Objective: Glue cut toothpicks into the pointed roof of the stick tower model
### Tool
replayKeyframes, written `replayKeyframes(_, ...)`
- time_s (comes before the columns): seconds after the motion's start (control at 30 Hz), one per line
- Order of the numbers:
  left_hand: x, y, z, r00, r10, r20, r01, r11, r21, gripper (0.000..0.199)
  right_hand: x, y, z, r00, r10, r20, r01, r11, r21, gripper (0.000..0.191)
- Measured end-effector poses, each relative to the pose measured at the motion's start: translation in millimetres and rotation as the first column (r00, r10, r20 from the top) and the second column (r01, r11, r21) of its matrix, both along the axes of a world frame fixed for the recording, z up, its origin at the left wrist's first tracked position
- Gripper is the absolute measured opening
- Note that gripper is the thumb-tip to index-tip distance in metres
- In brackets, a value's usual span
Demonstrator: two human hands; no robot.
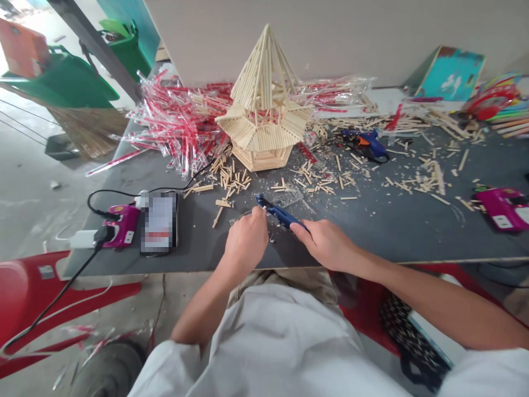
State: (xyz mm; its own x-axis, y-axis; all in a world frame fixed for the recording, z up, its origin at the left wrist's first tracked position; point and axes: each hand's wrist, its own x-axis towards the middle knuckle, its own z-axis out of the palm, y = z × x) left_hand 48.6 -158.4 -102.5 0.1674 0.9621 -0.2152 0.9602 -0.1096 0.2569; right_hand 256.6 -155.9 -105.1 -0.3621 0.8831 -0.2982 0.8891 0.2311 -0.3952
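My right hand [326,241] is wrapped round the handles of a blue cutting tool [281,214], whose head points up and left. Close beside that head, my left hand [247,236] is closed in a pinch; whatever it holds is too small to name. A pagoda-like model [268,135] made of pale wooden sticks stands upright behind both hands. Short cut stick pieces [231,179] lie scattered on the dark grey table [206,237], in front of the model and to its right.
A phone [160,223] and a purple power strip [123,226] lie at the left. Red and clear wrappers [177,124] are heaped behind. A blue glue gun [372,144] rests at the back right, with another purple power strip [502,208] at the right edge.
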Motion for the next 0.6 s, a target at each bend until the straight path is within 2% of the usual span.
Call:
replayKeyframes(0.1, -0.7, -8.8, 2.4, 1.0, -0.005, 0.014, 0.005, 1.0, -0.024, 0.034, 11.0, -1.8, -2.0, 0.992, 0.065, 0.11, -0.066, 0.998, 0.003, 0.057)
replayKeyframes(0.17, -5.4, -11.8, 4.2, 1.0, -0.008, 0.005, 0.008, 0.999, -0.033, 0.037, 19.0, -4.2, -1.6, 0.99, 0.102, 0.095, -0.098, 0.994, -0.044, 0.058)
replayKeyframes(0.23, -12.7, -12.1, 5.0, 1.0, -0.008, -0.015, 0.008, 1.0, -0.018, 0.037, 27.3, -7.3, 0.7, 0.996, 0.078, 0.04, -0.075, 0.995, -0.066, 0.057)
replayKeyframes(0.37, -28.1, -6.7, 4.5, 0.998, -0.062, -0.034, 0.063, 0.997, 0.034, 0.034, 47.7, -9.1, 7.4, 0.993, -0.106, -0.058, 0.104, 0.994, -0.042, 0.054)
replayKeyframes(0.43, -33.6, -3.1, 4.8, 0.995, -0.097, -0.032, 0.099, 0.994, 0.056, 0.033, 61.9, -5.5, 8.4, 0.979, -0.205, 0.017, 0.204, 0.978, 0.051, 0.053)
replayKeyframes(0.5, -37.7, 0.3, 5.8, 0.992, -0.119, -0.034, 0.122, 0.99, 0.07, 0.032, 78.9, 1.2, 5.8, 0.933, -0.318, 0.171, 0.286, 0.94, 0.189, 0.055)
replayKeyframes(0.6, -41.7, 4.7, 7.3, 0.991, -0.125, -0.053, 0.13, 0.988, 0.084, 0.031, 106.6, 15.3, -5.5, 0.799, -0.518, 0.306, 0.402, 0.838, 0.369, 0.064)
